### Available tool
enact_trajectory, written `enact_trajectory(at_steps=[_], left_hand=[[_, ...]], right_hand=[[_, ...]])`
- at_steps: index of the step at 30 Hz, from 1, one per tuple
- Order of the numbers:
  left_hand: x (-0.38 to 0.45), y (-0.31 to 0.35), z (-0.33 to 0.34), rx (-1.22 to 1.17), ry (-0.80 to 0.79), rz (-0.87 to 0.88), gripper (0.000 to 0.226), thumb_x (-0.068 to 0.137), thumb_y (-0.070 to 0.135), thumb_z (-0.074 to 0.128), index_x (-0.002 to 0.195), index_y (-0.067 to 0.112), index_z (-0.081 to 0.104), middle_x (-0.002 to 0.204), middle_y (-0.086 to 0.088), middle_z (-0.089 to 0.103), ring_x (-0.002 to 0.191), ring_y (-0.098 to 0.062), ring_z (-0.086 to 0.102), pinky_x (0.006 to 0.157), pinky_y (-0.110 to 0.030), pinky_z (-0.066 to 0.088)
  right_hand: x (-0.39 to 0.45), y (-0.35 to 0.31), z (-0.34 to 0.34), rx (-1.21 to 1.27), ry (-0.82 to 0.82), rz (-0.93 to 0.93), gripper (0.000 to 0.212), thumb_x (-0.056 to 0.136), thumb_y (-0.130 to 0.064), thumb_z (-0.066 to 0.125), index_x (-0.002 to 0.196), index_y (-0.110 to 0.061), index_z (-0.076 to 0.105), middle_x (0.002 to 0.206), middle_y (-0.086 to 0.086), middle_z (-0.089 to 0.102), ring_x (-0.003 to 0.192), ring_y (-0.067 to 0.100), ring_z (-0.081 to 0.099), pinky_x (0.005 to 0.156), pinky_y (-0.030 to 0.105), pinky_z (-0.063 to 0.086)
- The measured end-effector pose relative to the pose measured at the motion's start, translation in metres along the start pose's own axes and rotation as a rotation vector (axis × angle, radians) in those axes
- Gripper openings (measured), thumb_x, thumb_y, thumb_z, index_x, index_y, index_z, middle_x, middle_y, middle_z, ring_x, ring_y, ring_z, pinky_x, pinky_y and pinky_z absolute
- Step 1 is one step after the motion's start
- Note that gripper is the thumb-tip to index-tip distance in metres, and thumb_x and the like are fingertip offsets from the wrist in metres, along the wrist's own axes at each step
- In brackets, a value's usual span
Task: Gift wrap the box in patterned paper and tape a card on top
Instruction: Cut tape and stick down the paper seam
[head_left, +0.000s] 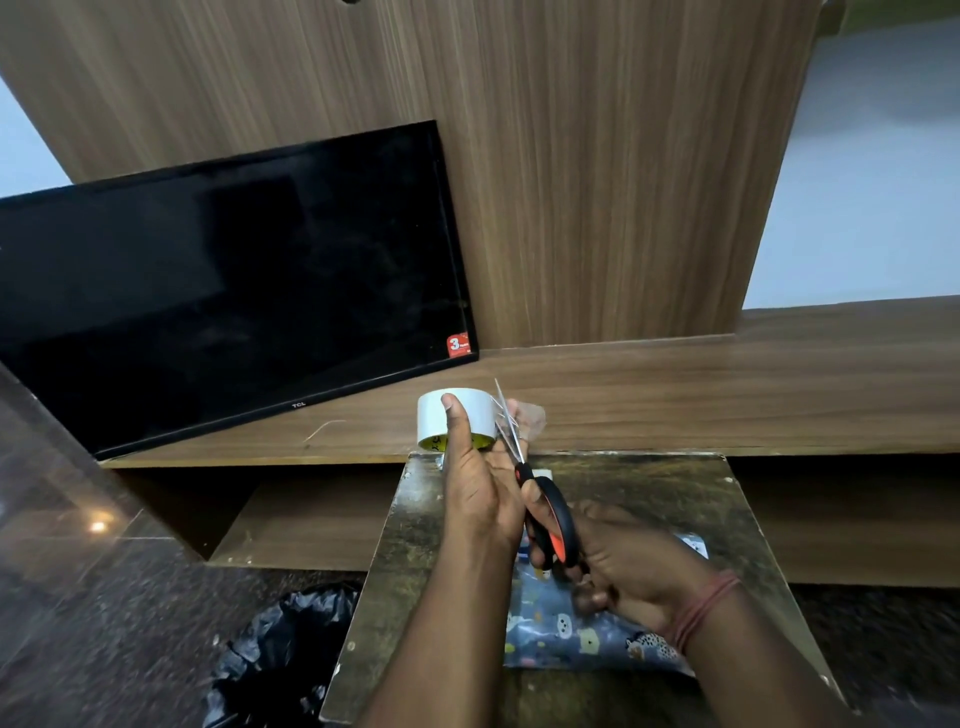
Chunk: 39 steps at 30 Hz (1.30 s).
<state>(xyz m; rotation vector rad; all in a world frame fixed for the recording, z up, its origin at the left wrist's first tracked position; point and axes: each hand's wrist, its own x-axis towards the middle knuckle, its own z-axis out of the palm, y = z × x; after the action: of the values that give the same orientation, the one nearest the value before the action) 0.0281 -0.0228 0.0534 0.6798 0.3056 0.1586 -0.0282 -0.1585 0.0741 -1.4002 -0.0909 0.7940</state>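
Gripping tape roll (457, 415) and scissors (540, 499), hands raised.

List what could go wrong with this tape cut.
The scissors blades cross the pulled tape strip right beside the left hand fingers holding the roll, so a nick seems possible. The loose strip looks crumpled and may stick to itself. The wrapped box lies unheld below.

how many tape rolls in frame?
1. The tape roll is held up in the left hand, above the far edge of the small table, next to the scissors. More could be hidden behind the arms.
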Motion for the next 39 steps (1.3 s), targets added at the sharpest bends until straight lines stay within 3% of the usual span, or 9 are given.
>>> enact_trajectory(at_steps=[3,6,7,14,18,22,28,32,39], left_hand=[[-0.002,0.0,0.002,0.024,-0.012,-0.022,0.075,0.093,0.071,0.049,0.121,0.003,0.063,0.102,-0.01,0.076,0.104,-0.021,0.074,0.061,-0.029,0.057],[-0.002,-0.001,0.005,-0.03,0.036,0.017,0.081,0.091,0.066,0.057,0.133,-0.004,0.055,0.11,-0.018,0.069,0.116,-0.03,0.069,0.092,-0.044,0.061],[-0.002,-0.001,0.005,-0.035,0.045,0.022,0.08,0.091,0.065,0.058,0.131,-0.004,0.056,0.107,-0.018,0.07,0.111,-0.029,0.071,0.094,-0.045,0.06],[-0.003,0.0,0.007,-0.007,-0.015,-0.011,0.067,0.092,0.068,0.051,0.122,0.008,0.056,0.085,-0.007,0.071,0.062,-0.012,0.071,0.041,-0.02,0.052],[-0.007,-0.002,0.008,0.033,-0.002,-0.043,0.066,0.094,0.07,0.045,0.109,0.007,0.057,0.064,-0.003,0.066,0.04,-0.006,0.057,0.031,-0.014,0.036],[-0.007,-0.002,0.006,0.027,0.01,-0.06,0.077,0.085,0.077,0.053,0.127,0.013,0.055,0.075,-0.003,0.067,0.044,-0.01,0.053,0.037,-0.018,0.04],[-0.013,0.003,0.008,0.033,0.047,-0.073,0.07,0.093,0.072,0.045,0.126,0.01,0.05,0.059,0.001,0.061,0.033,-0.007,0.043,0.03,-0.016,0.034],[-0.016,0.003,0.008,0.079,0.079,-0.076,0.067,0.091,0.074,0.046,0.125,0.016,0.049,0.055,0.005,0.059,0.035,-0.004,0.049,0.03,-0.016,0.034],[-0.02,0.005,0.013,0.015,0.089,-0.086,0.078,0.092,0.075,0.042,0.131,0.01,0.057,0.078,-0.003,0.069,0.045,-0.008,0.058,0.031,-0.016,0.035]], right_hand=[[0.001,0.001,-0.001,-0.015,0.022,-0.013,0.06,0.073,-0.065,0.071,0.094,-0.013,0.051,0.073,0.0,0.059,0.057,0.008,0.029,0.042,0.019,0.019],[0.002,0.001,-0.003,-0.017,0.007,-0.017,0.064,0.072,-0.068,0.071,0.096,-0.013,0.05,0.075,0.001,0.058,0.057,0.009,0.025,0.039,0.017,0.02],[0.002,0.0,-0.002,-0.023,0.012,-0.025,0.065,0.071,-0.069,0.071,0.095,-0.012,0.051,0.075,0.002,0.057,0.057,0.008,0.025,0.039,0.018,0.02],[0.006,0.0,0.003,-0.105,0.077,-0.092,0.07,0.065,-0.079,0.07,0.09,-0.016,0.051,0.084,0.011,0.049,0.059,0.012,0.022,0.049,0.026,0.017],[0.008,0.003,0.001,-0.067,0.086,-0.097,0.051,0.086,-0.064,0.061,0.09,-0.014,0.053,0.076,0.006,0.053,0.055,0.009,0.024,0.053,0.028,0.015],[0.011,0.007,-0.001,-0.058,0.079,-0.103,0.043,0.096,-0.054,0.056,0.089,-0.012,0.053,0.073,0.005,0.055,0.054,0.009,0.026,0.052,0.027,0.016],[0.015,0.01,0.0,-0.132,0.101,-0.149,0.07,0.074,-0.084,0.062,0.08,-0.014,0.057,0.072,0.008,0.058,0.051,0.014,0.028,0.047,0.028,0.024],[0.016,0.012,0.0,-0.144,0.14,-0.173,0.071,0.073,-0.084,0.06,0.072,-0.013,0.058,0.059,0.004,0.054,0.043,0.016,0.026,0.048,0.028,0.022],[0.02,0.016,0.002,-0.155,0.151,-0.224,0.082,0.057,-0.095,0.061,0.071,-0.014,0.058,0.072,0.017,0.05,0.047,0.019,0.022,0.048,0.031,0.019]])
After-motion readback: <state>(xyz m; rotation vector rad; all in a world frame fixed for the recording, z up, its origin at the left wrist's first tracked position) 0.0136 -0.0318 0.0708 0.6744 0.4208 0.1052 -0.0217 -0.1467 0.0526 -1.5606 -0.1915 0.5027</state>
